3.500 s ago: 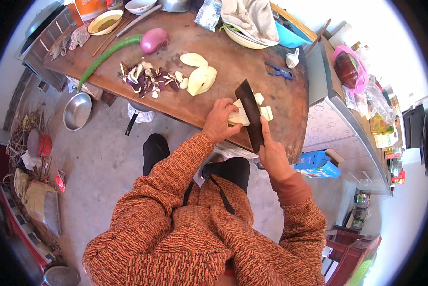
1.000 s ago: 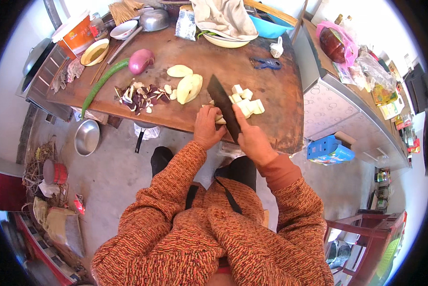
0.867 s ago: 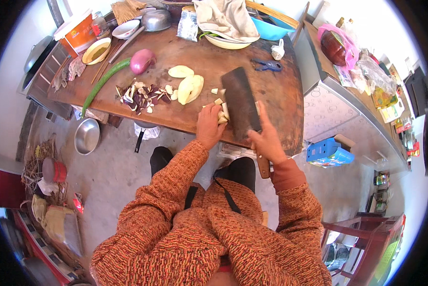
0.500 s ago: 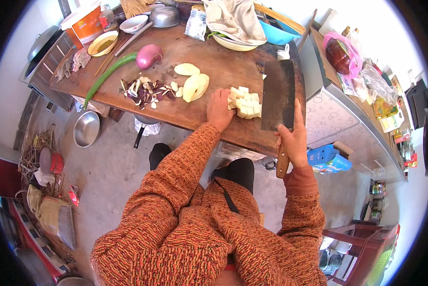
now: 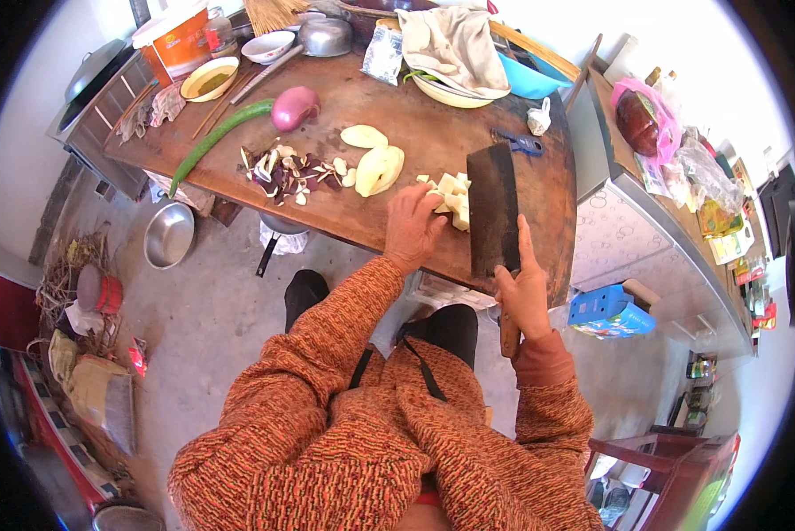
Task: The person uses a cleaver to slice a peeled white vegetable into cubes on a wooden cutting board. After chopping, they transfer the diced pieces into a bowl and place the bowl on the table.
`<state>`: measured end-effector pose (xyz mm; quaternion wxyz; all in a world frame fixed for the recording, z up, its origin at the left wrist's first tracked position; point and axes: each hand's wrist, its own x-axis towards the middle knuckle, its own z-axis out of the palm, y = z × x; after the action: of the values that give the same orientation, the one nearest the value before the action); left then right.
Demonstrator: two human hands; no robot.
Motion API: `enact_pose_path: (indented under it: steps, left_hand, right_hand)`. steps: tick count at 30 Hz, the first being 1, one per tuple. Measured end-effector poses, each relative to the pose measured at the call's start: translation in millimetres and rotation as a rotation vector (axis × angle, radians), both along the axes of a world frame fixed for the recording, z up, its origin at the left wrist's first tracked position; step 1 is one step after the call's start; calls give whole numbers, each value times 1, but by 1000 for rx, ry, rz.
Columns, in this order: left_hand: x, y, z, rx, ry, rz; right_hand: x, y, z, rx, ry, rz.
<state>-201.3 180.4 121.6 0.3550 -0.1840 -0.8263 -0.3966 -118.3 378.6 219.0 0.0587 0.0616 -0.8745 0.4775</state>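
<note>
My right hand (image 5: 525, 292) grips the wooden handle of a dark cleaver (image 5: 492, 211), whose broad blade lies flat and points away over the wooden table (image 5: 415, 124). A pile of pale potato chunks (image 5: 448, 195) sits just left of the blade. My left hand (image 5: 412, 227) rests on the table with its fingers against that pile. Peeled potato halves (image 5: 378, 165) lie further left, beside purple and white peelings (image 5: 287, 168).
A purple onion (image 5: 295, 106), a long green vegetable (image 5: 216, 140), bowls (image 5: 208, 78), a cloth-covered dish (image 5: 451, 44) and a blue peeler (image 5: 514, 141) are on the table. A metal bowl (image 5: 168, 234) sits on the floor. A counter (image 5: 654, 221) stands to the right.
The cleaver stopped chopping, swung to the right of the chunks and now lies flat. My left hand gathered the cut chunks into a pile.
</note>
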Motion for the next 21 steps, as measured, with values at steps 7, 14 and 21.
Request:
enact_pose_path:
  steps: [7,14,21]
  left_hand:
    - [-13,17,16,-408,53,-6]
    - [-16,-8,17,-277,-101,207]
    - [-42,-68,14,-420,-374,546]
  right_hand:
    - [13,-5,11,-63,-55,11]
    - [27,-3,20,-424,-100,-42]
    - [50,-2,8,-488,-387,168]
